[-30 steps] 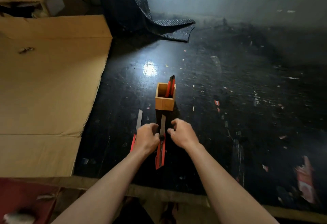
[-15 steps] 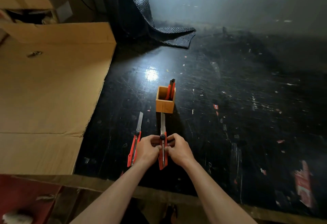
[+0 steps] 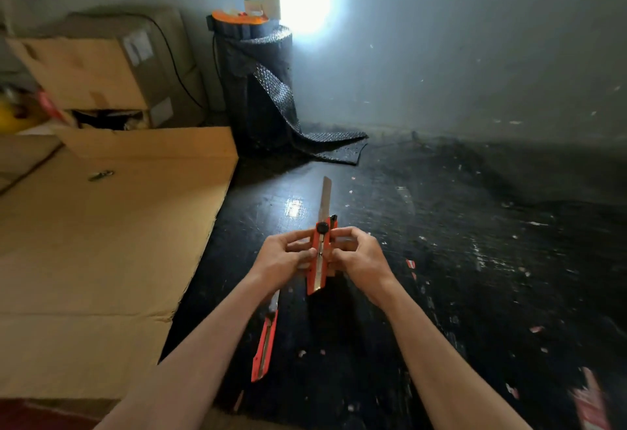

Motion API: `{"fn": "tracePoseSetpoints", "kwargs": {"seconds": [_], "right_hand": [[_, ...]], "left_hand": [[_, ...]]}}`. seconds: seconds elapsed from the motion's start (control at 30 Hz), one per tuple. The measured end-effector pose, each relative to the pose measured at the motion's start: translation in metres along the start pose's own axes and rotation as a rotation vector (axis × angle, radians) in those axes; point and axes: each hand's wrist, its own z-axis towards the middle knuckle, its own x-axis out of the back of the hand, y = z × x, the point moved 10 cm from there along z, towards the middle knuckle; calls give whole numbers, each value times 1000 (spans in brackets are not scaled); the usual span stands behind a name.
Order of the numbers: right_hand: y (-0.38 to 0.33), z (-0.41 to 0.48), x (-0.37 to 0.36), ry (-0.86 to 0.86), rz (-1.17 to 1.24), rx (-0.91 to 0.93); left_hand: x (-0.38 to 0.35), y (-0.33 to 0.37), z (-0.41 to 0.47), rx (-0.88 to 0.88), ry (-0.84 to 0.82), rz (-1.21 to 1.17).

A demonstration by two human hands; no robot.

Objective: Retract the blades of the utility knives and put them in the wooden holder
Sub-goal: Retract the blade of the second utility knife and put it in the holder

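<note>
Dark, scuffed floor (image 3: 475,260) dotted with pale scraps fills the middle and right, meeting a grey wall lit by a bright glare at 12 o'clock. At 9 o'clock lies flattened cardboard (image 3: 101,243), with a box (image 3: 101,69) behind it at 10 o'clock and a black roll of dimpled sheet (image 3: 254,83) standing at 11 o'clock. At 6 o'clock, 1 orange knife (image 3: 264,344) lies on the floor beneath the left forearm, its blade out toward 12 o'clock. The left hand (image 3: 283,260) pinches the left edge of a second orange knife (image 3: 320,256), held above the floor at centre; the right hand (image 3: 359,256) grips its right edge. Its blade (image 3: 325,197) is extended toward 12 o'clock, above a black knob. The wooden holder is hidden behind the hands.
</note>
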Motion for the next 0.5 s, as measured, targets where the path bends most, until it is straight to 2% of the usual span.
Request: {"fn": "tracePoseSetpoints", "kwargs": {"seconds": [0.17, 0.3, 0.5], "right_hand": [[-61, 8, 3, 17, -73, 172], [-107, 15, 12, 110, -189, 286], [-157, 15, 18, 162, -383, 407]], "left_hand": [[2, 54, 5, -83, -56, -51], [0, 83, 8, -126, -61, -45], [-4, 118, 2, -213, 1, -70]]}}
